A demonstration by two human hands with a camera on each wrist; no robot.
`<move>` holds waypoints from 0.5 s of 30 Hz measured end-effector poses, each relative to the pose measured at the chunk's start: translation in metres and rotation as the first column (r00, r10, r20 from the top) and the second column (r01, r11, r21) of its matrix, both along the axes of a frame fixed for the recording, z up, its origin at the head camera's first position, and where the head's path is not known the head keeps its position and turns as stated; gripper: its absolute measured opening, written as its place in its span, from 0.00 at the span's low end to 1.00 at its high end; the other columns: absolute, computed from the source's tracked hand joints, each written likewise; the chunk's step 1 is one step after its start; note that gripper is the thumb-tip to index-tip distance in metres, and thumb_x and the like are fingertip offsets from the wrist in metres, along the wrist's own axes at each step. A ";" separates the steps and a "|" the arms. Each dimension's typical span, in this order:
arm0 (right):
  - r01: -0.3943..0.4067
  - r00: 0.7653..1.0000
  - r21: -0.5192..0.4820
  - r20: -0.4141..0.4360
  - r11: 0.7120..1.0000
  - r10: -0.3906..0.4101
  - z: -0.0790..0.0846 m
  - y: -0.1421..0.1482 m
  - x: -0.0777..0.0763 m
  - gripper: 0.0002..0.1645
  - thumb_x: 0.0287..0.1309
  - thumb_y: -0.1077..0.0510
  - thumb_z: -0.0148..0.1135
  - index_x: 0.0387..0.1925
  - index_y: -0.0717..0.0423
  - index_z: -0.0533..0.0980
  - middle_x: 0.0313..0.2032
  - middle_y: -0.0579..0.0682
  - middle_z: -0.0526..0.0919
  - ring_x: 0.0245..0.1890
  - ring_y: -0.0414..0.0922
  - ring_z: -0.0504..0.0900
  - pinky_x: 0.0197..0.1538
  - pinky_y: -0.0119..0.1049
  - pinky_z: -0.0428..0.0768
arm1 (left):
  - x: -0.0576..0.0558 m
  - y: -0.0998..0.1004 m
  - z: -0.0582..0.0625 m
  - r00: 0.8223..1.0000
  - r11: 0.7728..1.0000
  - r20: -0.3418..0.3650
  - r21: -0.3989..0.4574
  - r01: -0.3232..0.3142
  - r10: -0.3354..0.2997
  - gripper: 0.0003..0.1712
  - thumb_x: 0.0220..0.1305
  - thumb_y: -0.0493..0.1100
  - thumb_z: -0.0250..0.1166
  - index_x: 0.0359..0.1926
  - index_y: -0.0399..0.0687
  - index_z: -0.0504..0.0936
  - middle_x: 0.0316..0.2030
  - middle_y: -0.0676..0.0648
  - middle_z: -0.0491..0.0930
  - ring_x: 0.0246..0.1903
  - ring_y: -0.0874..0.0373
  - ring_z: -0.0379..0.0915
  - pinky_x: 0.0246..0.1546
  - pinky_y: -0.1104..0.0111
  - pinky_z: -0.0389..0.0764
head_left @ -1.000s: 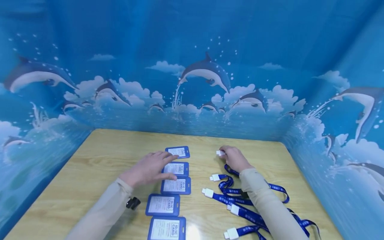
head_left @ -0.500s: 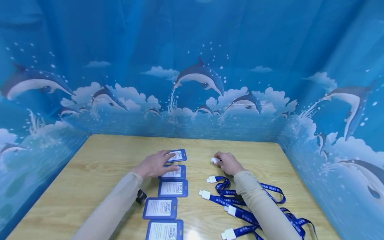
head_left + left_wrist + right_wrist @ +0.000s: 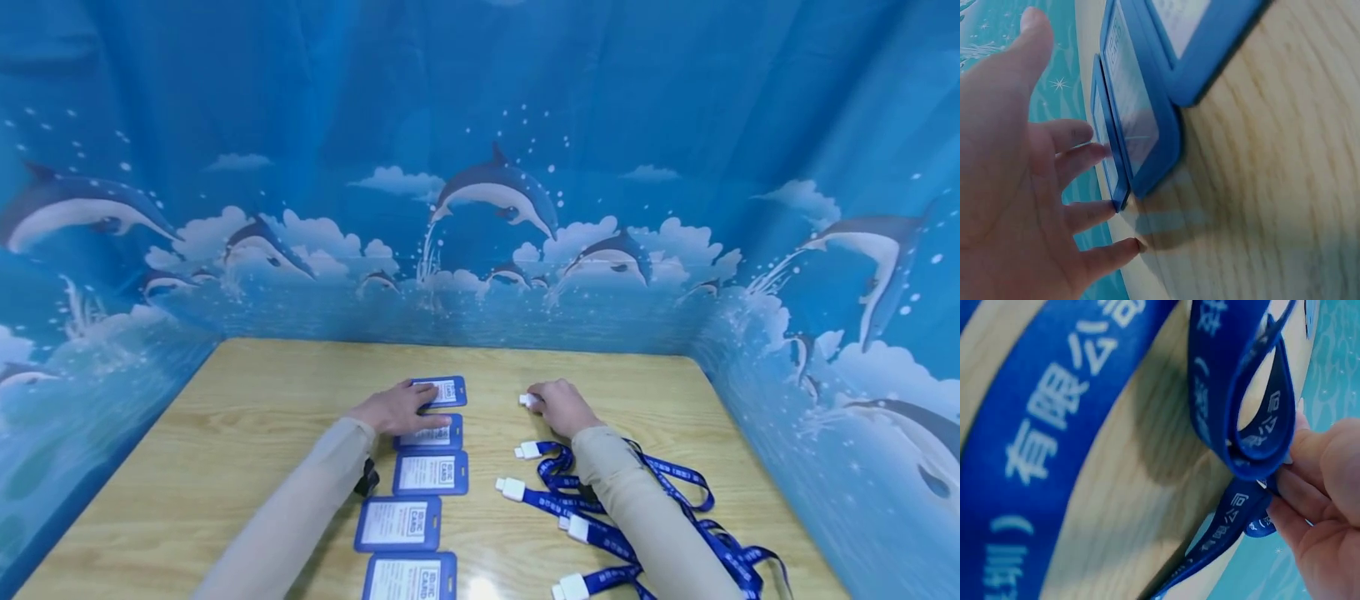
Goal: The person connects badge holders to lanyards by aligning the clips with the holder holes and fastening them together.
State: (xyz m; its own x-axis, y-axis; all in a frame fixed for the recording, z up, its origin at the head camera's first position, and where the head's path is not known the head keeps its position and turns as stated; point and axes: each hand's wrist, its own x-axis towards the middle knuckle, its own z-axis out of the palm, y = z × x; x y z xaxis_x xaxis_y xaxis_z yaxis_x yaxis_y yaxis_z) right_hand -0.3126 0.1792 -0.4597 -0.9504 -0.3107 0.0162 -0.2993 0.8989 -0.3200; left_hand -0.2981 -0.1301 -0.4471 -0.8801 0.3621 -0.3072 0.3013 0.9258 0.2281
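My left hand (image 3: 393, 408) reaches over the far end of a column of blue card holders, fingers spread. Its fingertips lie on the farthest card holder (image 3: 454, 390), and its thumb overlaps the second card holder (image 3: 450, 435). The left wrist view shows the fingers (image 3: 1088, 215) fairly straight at the holder's short edge. Across from it, my right hand (image 3: 564, 408) pinches the white plastic end (image 3: 527, 400) of a blue lanyard close over the table. In the right wrist view this lanyard (image 3: 1260, 440) loops beside the fingers, which hide the white end.
Nearer on the left lie more card holders (image 3: 431, 472) in the same column. Several blue lanyards (image 3: 607, 537) with white ends spread over the table's (image 3: 262, 417) right side, partly under the right forearm. A dolphin-print curtain (image 3: 300, 308) surrounds the table's far and side edges.
My left hand has moved away from me, its fingertips settling on the farthest card holder. My right hand has brought the lanyard's white end a little left and nearer. The view has shifted slightly.
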 end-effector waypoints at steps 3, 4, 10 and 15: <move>-0.008 1.000 0.027 0.018 1.000 0.007 0.003 -0.001 0.000 0.19 0.69 0.58 0.63 0.58 0.59 0.80 0.54 0.57 0.86 0.56 0.54 0.84 0.61 0.49 0.81 | 0.000 0.002 0.001 1.000 1.000 -0.014 -0.012 0.016 -0.016 0.51 0.64 0.80 0.48 0.77 0.56 0.62 0.79 0.48 0.55 0.78 0.39 0.45 0.73 0.36 0.57; -0.013 1.000 0.035 0.027 0.999 0.012 0.005 -0.001 0.000 0.19 0.70 0.58 0.62 0.59 0.59 0.80 0.54 0.57 0.86 0.56 0.54 0.84 0.62 0.49 0.81 | 0.000 0.003 0.002 1.000 1.000 -0.017 -0.018 0.018 -0.018 0.51 0.64 0.80 0.49 0.77 0.56 0.63 0.79 0.48 0.55 0.78 0.39 0.46 0.73 0.36 0.57; -0.048 0.997 0.074 0.066 0.996 0.043 0.007 -0.001 -0.001 0.13 0.72 0.57 0.59 0.52 0.55 0.83 0.42 0.52 0.88 0.38 0.44 0.84 0.47 0.43 0.84 | 0.001 0.005 0.000 1.000 0.999 -0.019 -0.033 0.020 -0.021 0.49 0.63 0.81 0.49 0.76 0.63 0.63 0.79 0.49 0.55 0.78 0.39 0.45 0.72 0.35 0.58; -0.065 0.997 0.071 0.054 0.995 0.062 0.007 -0.001 -0.001 0.09 0.72 0.57 0.58 0.44 0.52 0.84 0.34 0.48 0.87 0.31 0.40 0.79 0.39 0.40 0.80 | 0.003 0.007 0.002 1.000 0.999 -0.015 -0.038 0.027 -0.027 0.49 0.62 0.82 0.49 0.76 0.64 0.63 0.79 0.49 0.55 0.78 0.39 0.45 0.72 0.35 0.58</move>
